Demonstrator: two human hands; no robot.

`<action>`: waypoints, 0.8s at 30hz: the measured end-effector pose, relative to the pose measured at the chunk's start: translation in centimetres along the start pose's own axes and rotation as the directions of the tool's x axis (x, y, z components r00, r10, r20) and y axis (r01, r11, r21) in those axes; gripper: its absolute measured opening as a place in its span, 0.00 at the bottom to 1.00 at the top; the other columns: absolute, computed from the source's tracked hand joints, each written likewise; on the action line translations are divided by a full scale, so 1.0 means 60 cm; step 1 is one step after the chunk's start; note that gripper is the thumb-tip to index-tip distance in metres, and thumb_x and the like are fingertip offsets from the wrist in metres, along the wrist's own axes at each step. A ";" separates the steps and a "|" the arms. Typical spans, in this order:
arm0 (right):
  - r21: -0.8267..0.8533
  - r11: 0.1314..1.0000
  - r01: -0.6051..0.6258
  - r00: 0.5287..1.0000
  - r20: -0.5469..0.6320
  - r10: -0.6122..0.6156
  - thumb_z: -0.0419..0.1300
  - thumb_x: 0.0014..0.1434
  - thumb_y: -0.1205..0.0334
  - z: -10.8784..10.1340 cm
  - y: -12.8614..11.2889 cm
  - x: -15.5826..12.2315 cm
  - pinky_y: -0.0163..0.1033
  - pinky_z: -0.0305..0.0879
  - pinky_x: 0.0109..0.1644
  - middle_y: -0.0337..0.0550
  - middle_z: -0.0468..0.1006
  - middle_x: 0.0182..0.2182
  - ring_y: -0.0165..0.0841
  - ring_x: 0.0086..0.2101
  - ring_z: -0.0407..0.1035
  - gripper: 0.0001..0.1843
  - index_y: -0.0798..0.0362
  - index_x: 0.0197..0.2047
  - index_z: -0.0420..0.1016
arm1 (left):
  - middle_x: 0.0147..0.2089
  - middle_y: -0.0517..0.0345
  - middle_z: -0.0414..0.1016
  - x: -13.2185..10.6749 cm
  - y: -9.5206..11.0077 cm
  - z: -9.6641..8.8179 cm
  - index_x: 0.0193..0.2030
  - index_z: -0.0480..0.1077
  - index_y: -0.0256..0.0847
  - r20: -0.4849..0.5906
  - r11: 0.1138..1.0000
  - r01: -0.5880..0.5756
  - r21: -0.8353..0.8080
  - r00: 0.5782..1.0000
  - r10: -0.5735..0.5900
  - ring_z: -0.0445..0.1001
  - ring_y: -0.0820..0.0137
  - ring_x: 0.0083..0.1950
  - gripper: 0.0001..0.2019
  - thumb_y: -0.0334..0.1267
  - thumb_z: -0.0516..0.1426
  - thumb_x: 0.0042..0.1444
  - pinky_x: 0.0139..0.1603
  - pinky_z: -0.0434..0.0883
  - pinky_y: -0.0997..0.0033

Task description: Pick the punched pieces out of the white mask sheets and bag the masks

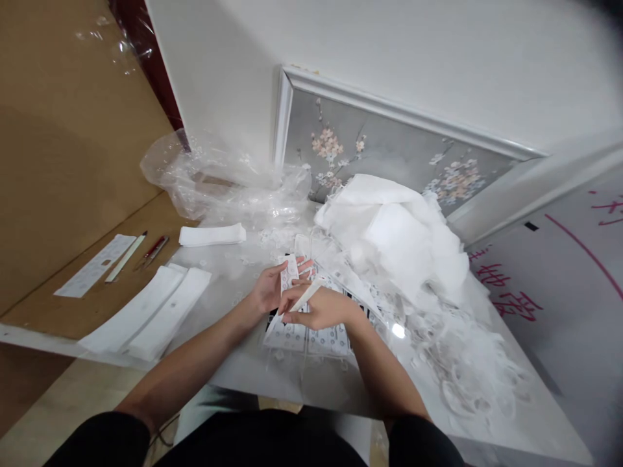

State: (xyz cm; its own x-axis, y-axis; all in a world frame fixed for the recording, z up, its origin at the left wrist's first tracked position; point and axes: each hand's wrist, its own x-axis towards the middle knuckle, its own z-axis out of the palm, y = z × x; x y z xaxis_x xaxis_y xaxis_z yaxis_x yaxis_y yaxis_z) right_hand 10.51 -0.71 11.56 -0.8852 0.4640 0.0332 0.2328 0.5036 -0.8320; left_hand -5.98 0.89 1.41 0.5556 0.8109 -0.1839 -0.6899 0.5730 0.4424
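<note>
My left hand point(270, 287) is curled around a small white perforated strip point(291, 272), fingers closed on it. My right hand point(318, 310) pinches a narrow white strip point(302, 299) that runs diagonally down to the left between both hands. Under them lies a flat sheet of small white round pieces point(311, 337) on the table point(233, 370).
A heap of white fabric-like scraps point(403, 240) rises at the right, loose rings and offcuts point(462, 370) beyond it. Crumpled clear plastic bags point(219, 181) sit at the back. White strip stacks point(156, 311), a folded stack point(211, 235), pens point(153, 250) and a punched sheet point(95, 266) lie left.
</note>
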 end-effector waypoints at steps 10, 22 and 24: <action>0.280 0.957 -0.071 0.616 -0.742 0.262 0.68 0.60 0.47 -0.048 0.082 -0.038 0.41 0.73 0.41 0.43 0.83 0.33 0.36 0.35 0.76 0.16 0.51 0.43 0.82 | 0.75 0.51 0.59 -0.025 0.072 0.005 0.64 0.70 0.44 -0.052 0.980 -0.143 0.137 0.987 0.152 0.70 0.48 0.66 0.29 0.57 0.60 0.61 0.30 0.71 0.70; 0.256 0.945 -0.202 0.661 -0.676 0.325 0.67 0.62 0.49 0.066 0.200 -0.025 0.45 0.69 0.49 0.42 0.84 0.43 0.42 0.43 0.76 0.11 0.45 0.43 0.84 | 0.52 0.46 0.77 -0.003 0.070 -0.028 0.47 0.77 0.38 -0.370 0.658 -0.115 0.744 0.750 0.549 0.76 0.55 0.51 0.19 0.33 0.69 0.46 0.37 0.69 0.69; 0.251 0.945 -0.211 0.668 -0.669 0.327 0.65 0.63 0.49 0.066 0.199 -0.025 0.45 0.69 0.50 0.42 0.84 0.44 0.41 0.44 0.76 0.11 0.45 0.43 0.84 | 0.50 0.43 0.78 -0.009 0.073 -0.020 0.50 0.78 0.36 -0.326 0.751 -0.092 0.654 0.862 0.389 0.78 0.56 0.48 0.20 0.35 0.69 0.49 0.30 0.66 0.71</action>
State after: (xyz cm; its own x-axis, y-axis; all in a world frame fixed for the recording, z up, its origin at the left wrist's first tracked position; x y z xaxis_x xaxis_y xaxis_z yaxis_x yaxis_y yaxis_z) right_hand 13.01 1.74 -0.62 -0.2456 0.9618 0.1207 0.3060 0.1950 -0.9319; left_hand -9.88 3.11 2.41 0.0591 0.9604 -0.2723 -0.2651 0.2780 0.9233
